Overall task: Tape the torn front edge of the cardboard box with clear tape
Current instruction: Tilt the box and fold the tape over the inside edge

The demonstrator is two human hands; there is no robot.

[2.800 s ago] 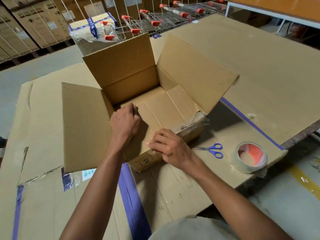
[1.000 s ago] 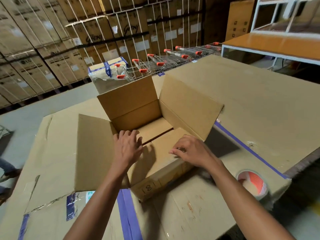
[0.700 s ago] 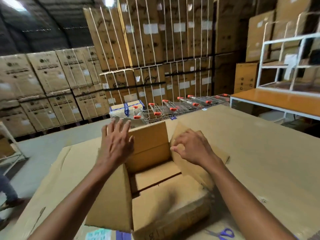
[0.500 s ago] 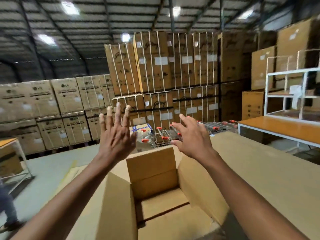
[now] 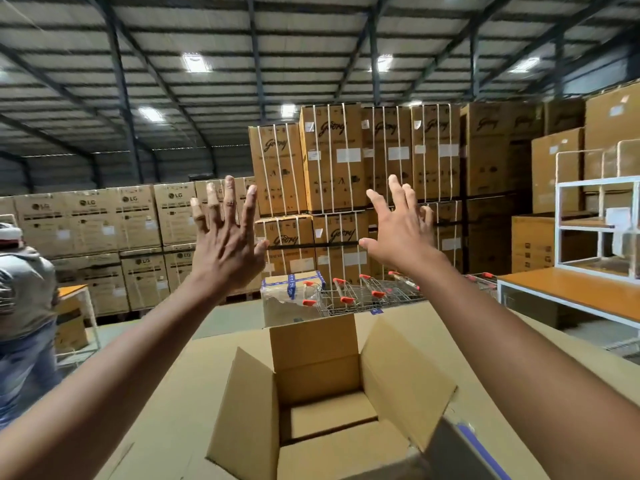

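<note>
Head view shows the brown cardboard box (image 5: 322,410) low and central on the cardboard-covered worktable (image 5: 180,393), its mouth facing up, three flaps standing open, its longer side seeming to run from me toward the far flap. My left hand (image 5: 225,254) and right hand (image 5: 401,240) are raised well above it, fingers spread wide apart, gripping nothing, backs toward me. Beyond the table stand orange-handled wire trolleys (image 5: 367,296) and strapped stacks of tall brown cartons (image 5: 332,161). A person in a grey top (image 5: 24,292) stands at far left.
</note>
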